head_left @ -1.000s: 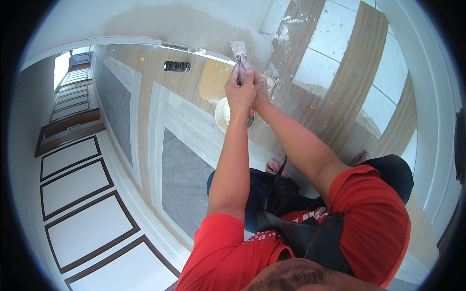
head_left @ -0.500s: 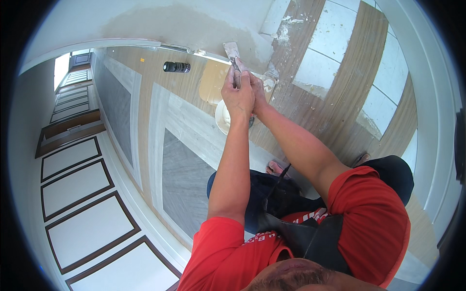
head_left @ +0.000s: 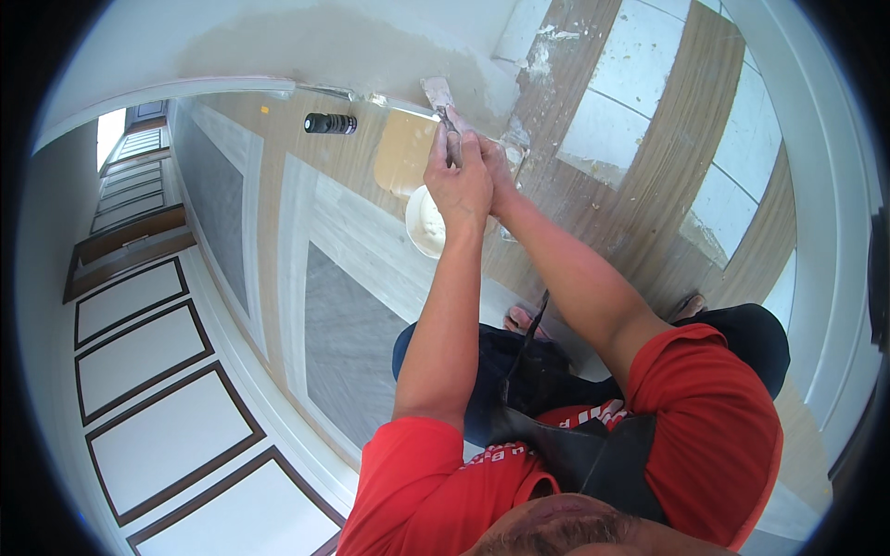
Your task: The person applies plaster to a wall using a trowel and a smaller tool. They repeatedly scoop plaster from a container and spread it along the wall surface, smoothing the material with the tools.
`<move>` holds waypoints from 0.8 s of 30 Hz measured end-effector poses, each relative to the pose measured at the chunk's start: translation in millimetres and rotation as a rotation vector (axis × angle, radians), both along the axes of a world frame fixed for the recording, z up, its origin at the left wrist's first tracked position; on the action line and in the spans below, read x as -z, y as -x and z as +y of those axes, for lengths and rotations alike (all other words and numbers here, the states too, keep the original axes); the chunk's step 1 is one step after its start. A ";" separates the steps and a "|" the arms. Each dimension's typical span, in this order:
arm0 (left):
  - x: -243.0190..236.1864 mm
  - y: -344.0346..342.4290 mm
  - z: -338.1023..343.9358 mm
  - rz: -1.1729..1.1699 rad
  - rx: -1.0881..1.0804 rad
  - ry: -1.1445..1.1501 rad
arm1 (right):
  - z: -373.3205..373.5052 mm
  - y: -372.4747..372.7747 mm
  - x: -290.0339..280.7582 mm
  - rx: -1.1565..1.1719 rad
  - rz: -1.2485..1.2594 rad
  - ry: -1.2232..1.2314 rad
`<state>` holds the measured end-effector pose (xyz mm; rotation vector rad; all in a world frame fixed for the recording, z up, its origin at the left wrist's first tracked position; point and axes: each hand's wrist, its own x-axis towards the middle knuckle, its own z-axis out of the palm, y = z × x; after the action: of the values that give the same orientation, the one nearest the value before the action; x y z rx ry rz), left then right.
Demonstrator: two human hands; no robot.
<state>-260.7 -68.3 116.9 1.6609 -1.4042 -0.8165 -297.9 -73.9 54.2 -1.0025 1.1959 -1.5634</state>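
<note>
My left hand [head_left: 461, 190] is wrapped round the handle of a putty knife [head_left: 436, 93], whose flat blade is smeared with whitish filler. Pressed up beside it, my right hand [head_left: 501, 176] is closed too, with its fingers at the same handle; most of its grip is hidden. The blade points away from me, against the lower part of a wall [head_left: 352, 42] that has a beige-grey patch of filler. Just below my left hand, partly covered by it, stands a white tub [head_left: 419, 232] with white paste inside.
A black cylindrical container [head_left: 331, 123] lies on the floor left of my hands. Beside the tub is a tan board [head_left: 399, 153]. White tiles [head_left: 607, 120] alternate with wood-look strips to the right, spattered with filler. Panelled doors [head_left: 176, 445] run along the left.
The view has shifted slightly, so the container and tub sit a little further left. Both hands keep their grip, and the knife blade remains at the wall's lower edge.
</note>
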 end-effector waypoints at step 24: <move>-19.3 -16.4 -12.6 -0.194 0.149 0.024 | -8.1 -40.9 3.2 0.133 -0.288 0.008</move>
<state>-244.4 -80.8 136.2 1.6675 -1.6813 -0.7327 -257.0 -82.1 50.9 -0.6848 1.0719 -1.7499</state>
